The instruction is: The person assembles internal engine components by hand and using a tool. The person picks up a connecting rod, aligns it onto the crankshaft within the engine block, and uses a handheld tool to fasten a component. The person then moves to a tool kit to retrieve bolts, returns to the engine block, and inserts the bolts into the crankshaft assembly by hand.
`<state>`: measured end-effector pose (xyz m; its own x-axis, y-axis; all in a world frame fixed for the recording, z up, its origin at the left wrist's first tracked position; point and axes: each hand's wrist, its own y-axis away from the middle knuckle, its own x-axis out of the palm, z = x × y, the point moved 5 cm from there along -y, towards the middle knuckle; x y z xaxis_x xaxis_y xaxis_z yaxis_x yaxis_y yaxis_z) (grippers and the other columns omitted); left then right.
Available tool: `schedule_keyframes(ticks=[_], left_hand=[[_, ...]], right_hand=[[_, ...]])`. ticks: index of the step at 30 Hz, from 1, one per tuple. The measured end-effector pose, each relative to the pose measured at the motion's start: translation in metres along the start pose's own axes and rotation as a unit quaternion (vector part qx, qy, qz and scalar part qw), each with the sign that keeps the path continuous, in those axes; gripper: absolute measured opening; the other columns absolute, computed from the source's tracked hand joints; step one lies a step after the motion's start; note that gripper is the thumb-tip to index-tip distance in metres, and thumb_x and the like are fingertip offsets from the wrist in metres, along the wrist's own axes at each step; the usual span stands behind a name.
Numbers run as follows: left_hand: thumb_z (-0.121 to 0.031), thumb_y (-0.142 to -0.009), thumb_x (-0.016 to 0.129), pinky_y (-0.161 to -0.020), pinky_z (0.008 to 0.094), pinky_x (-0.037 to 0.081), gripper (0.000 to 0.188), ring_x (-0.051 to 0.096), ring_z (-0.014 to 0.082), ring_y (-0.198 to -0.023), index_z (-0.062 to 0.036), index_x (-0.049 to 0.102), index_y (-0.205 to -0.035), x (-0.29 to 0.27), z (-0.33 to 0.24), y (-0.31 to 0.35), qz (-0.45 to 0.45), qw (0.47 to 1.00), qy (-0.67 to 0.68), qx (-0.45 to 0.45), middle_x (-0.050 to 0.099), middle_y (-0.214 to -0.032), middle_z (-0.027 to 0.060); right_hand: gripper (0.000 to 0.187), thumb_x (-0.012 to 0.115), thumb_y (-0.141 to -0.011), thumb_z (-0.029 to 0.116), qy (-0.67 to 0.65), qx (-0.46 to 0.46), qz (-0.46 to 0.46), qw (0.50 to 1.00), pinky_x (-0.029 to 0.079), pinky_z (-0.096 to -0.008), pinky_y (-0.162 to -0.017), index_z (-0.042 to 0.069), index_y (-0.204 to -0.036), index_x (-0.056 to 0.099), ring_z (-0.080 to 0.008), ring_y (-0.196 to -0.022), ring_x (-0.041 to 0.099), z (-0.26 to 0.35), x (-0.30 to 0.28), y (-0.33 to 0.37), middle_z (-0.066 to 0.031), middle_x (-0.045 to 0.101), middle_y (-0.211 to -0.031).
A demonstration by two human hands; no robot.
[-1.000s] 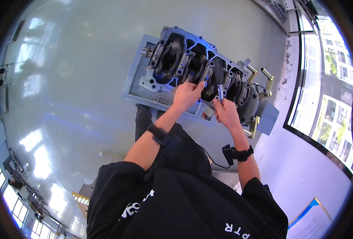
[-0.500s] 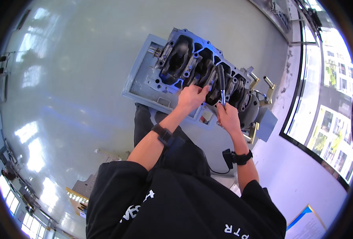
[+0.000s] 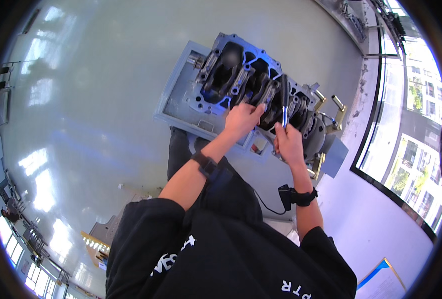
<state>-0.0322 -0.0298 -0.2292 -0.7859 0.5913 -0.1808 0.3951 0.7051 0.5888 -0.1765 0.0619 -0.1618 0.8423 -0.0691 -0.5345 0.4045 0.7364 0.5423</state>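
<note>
- Grey tray (image 3: 173,105): under the engine block (image 3: 255,81), jutting out past the block's left end.
- Left hand (image 3: 242,120): at the block's near edge, fingers curled in, thumb by a bearing cap; whether they pinch anything I cannot tell. A slip of the tool toward them could knock the fingertips.
- Black-handled tool (image 3: 284,101): over the block's right half. Held only by its near end, it could tip or drop into the block's openings if the grip loosened. Its black end points away from the wearer; its long axis runs nearly straight outward, crossing the block's slanting length.
- Right hand (image 3: 289,143): just off the block's near edge, closed around the tool's bright shaft.
- Brass-coloured posts (image 3: 338,103): beyond the block's right end.
</note>
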Motion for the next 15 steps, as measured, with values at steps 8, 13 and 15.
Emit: schedule_keyframes(ticks=[8,13,15], left_hand=[[-0.053,-0.092,0.05,-0.062,0.0328,0.051,0.059,0.065,0.0201,-0.057,-0.0037,0.069,-0.065,0.005,0.004,-0.002,0.015,1.0,-0.004,-0.002,0.062,-0.056,0.0071],[-0.058,-0.089,0.048,-0.062,0.0357,0.051,0.062,0.065,0.0212,-0.057,-0.0078,0.069,-0.061,0.005,0.006,-0.004,0.01,1.0,0.014,0.002,0.061,-0.053,0.005],[-0.058,-0.09,0.048,-0.062,0.0354,0.051,0.062,0.065,0.0204,-0.056,-0.0078,0.068,-0.06,0.005,0.008,-0.003,0.01,1.0,0.017,0.0,0.061,-0.053,0.0049]], right_hand=[[0.029,0.052,-0.099,0.022,0.005,0.036,0.054,0.998,0.043,-0.0324,-0.045,-0.002,-0.083,0.056,-0.0165,-0.046,0.055,-0.022,0.01,-0.007,-0.0086,0.057,-0.057],[0.031,0.048,-0.102,0.023,-0.11,-0.055,-0.013,0.992,0.038,-0.0264,-0.044,0.002,-0.079,0.053,-0.0083,-0.045,0.046,0.006,-0.015,0.008,-0.0001,0.049,-0.055],[0.03,0.049,-0.101,0.023,-0.14,-0.113,-0.014,0.984,0.038,-0.0267,-0.044,0.002,-0.079,0.053,-0.0083,-0.045,0.046,0.01,-0.009,0.014,0.0,0.049,-0.055]])
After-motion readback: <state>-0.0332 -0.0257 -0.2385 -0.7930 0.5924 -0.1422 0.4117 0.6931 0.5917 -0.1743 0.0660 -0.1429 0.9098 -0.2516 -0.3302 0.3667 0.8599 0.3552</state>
